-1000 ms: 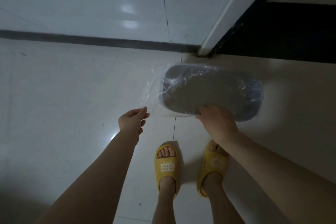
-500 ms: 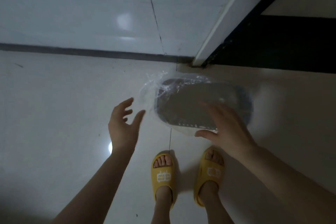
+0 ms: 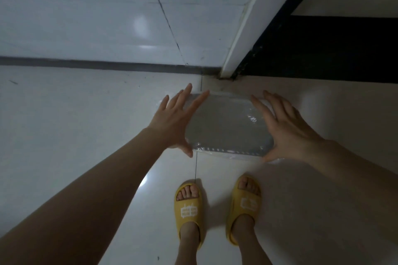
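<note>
A second ago the left hand [image 3: 172, 122] pinched the loose plastic wrap [image 3: 251, 119] and the right hand [image 3: 288, 129] gripped the grey tray [image 3: 224, 129]; now both are spread, straight fingers pressed to its two ends, mid-frame (above the yellow slippers [image 3: 188, 211]), so the wrapping seems settled
</note>
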The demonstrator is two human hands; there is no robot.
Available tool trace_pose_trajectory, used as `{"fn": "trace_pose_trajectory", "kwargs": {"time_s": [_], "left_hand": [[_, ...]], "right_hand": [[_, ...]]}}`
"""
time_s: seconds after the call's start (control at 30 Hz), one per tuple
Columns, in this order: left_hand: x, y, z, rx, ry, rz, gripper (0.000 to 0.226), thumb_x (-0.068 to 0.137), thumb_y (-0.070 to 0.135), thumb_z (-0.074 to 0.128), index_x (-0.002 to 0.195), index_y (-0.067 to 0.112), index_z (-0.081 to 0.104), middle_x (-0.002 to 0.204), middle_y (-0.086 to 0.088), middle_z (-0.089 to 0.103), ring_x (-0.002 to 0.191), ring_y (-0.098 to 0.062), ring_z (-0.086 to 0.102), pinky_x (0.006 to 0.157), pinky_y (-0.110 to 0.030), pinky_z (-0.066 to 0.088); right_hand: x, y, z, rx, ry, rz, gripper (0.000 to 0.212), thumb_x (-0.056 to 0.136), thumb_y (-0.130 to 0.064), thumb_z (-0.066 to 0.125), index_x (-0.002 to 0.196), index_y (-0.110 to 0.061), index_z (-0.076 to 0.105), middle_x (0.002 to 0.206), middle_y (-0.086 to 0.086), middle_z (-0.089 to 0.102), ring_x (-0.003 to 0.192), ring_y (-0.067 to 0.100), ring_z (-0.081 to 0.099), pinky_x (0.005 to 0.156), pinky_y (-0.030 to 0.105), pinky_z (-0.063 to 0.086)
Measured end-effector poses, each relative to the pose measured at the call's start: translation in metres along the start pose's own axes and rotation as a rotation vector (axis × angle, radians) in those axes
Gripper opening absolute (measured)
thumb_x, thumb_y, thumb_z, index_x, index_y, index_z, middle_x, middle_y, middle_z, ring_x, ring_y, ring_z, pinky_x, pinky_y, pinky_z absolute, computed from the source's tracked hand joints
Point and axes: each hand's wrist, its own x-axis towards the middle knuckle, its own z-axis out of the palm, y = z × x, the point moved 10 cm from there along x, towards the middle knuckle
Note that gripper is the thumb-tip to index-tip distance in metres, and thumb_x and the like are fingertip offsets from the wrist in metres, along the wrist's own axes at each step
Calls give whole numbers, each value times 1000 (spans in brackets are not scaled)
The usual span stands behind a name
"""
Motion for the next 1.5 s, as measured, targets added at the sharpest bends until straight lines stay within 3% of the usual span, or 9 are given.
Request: {"fn": "trace_pose_trajectory", "kwargs": {"time_s": [0.3,0.43,0.6,0.7,0.87,1.0,1.13,1.27,1.5], "left_hand": [[-1,-10,3,-58,-9,-61,159,33,51,89,142,20,-22,151,-15,18,135,-34,29,113,-47,20],[-2,-15,6,-62,-49,-108,158,36,51,88,141,16,-24,156,-13,11,141,-31,20,116,-45,10],[-10,-22,-3,36,-94,-87,162,34,60,84,126,23,-44,158,-14,1,144,-31,10,115,-46,2],[-17,-30,-12,54,-74,-112,161,33,64,81,122,25,-47,158,-14,-1,145,-30,7,115,-45,1],[-14,-21,2,4,-62,-155,156,41,56,85,138,15,-31,157,-13,13,143,-29,16,117,-46,6],[-11,-22,12,-24,2,-187,154,43,46,88,141,15,-26,156,-13,18,142,-30,22,117,-49,12],[-9,-24,16,-23,55,-178,153,42,45,89,143,12,-21,154,-14,23,140,-31,25,116,-50,16],[-9,-25,19,31,56,-177,153,41,48,88,143,12,-21,157,-13,16,143,-30,17,117,-52,10],[-42,-25,-10,125,-31,-263,156,43,61,81,124,17,-45,156,-10,-22,144,-29,-10,114,-48,-5]], "right_hand": [[-3,5,5,99,32,-40,143,39,-41,87,141,-38,-13,146,-2,-3,129,27,9,101,40,38],[-3,9,5,184,24,-41,149,37,-41,88,141,-34,-18,148,-6,-4,135,26,5,105,39,36],[-13,29,2,311,-22,45,162,29,-48,91,135,-38,-31,154,-5,-9,141,20,-1,110,35,18],[-24,42,11,291,-44,114,162,29,-48,91,137,-32,-29,157,5,2,141,24,11,108,34,24],[-22,47,30,430,47,220,159,34,-39,93,135,-40,-30,157,10,12,139,28,26,108,45,35],[-17,55,40,515,125,218,159,35,-34,94,133,-44,-30,158,1,12,138,24,30,103,33,34],[-16,63,48,528,176,233,155,34,-37,93,138,-42,-21,148,7,36,123,29,50,92,31,42],[-16,64,50,534,178,233,153,33,-38,93,139,-40,-17,148,9,36,124,31,49,95,34,43],[-47,61,19,392,59,346,149,44,-28,92,142,-27,-20,153,15,22,136,31,30,104,44,38]]}}
